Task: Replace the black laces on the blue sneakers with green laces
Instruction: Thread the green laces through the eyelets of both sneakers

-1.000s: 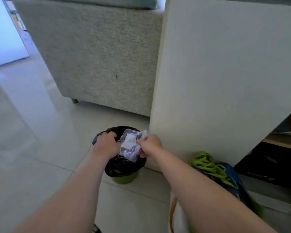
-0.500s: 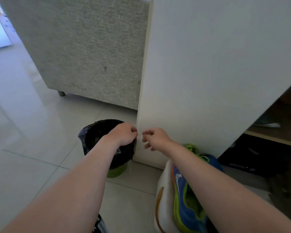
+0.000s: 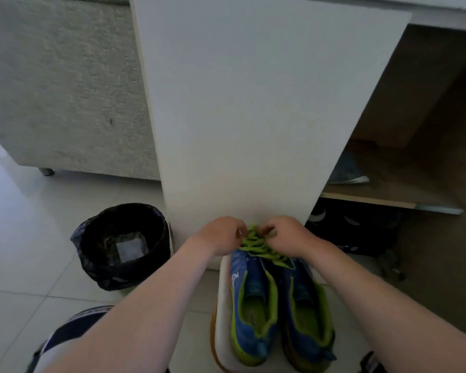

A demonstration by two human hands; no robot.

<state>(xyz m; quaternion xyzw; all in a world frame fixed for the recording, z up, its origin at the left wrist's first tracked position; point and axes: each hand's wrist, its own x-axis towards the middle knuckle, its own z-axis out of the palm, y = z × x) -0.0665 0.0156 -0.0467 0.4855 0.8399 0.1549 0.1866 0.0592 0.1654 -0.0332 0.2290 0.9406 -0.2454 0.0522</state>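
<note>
Green laces (image 3: 256,242) lie in a loose tangle over the toe ends of the blue sneakers (image 3: 253,300), at the far edge of the white pad (image 3: 222,305) that carries the pair. The sneakers stand side by side and touching, heels at the near edge of the pad, toes pointing away from the wearer of the camera; linings and collar trim are lime green. Left hand (image 3: 221,235): fingers curled inward, pinching the laces at the left side of the tangle. Right hand (image 3: 285,235): fingers likewise curled, gripping the laces at the right side. The two hands are near each other, with only the bunched laces between them (which strand each fingertip holds cannot be told).

Directly behind the far edge of the pad rises a white panel (image 3: 253,117), which the toes of the sneakers nearly meet. Left of the pad, on the tiled floor (image 3: 24,238), stands a round bin (image 3: 97,259) lined with a black bag; a pale square packet (image 3: 131,249) lies flat at its bottom. A grey sofa (image 3: 65,90) occupies the upper left, raised on a short metal foot. Right of the panel, a low wooden shelf (image 3: 388,203) with dark shoes beneath it is in shadow.
</note>
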